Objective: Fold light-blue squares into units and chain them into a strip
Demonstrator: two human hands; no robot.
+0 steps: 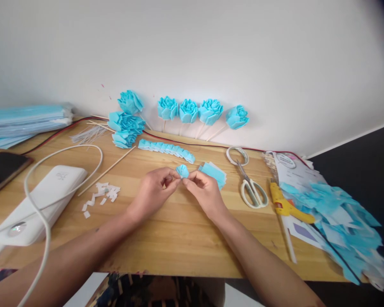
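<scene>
My left hand (155,187) and my right hand (202,190) meet over the middle of the wooden table (179,230). Both pinch a small folded blue petal piece (182,171) between fingertips, held just above the tabletop. A row of folded blue petals (166,149) lies just beyond my hands. To the right of the petal piece sits a small stack of blue squares (215,172). Finished blue flowers on sticks (188,111) lean against the wall behind.
White-handled scissors (251,187) and a tape roll (237,154) lie right of my hands, then a yellow glue gun (286,205) and a heap of blue scraps (342,221). At left are a white power bank (41,200) with cable, white paper bits (102,192), a skewer (107,170), a phone (3,168) and stacked blue masks (22,121).
</scene>
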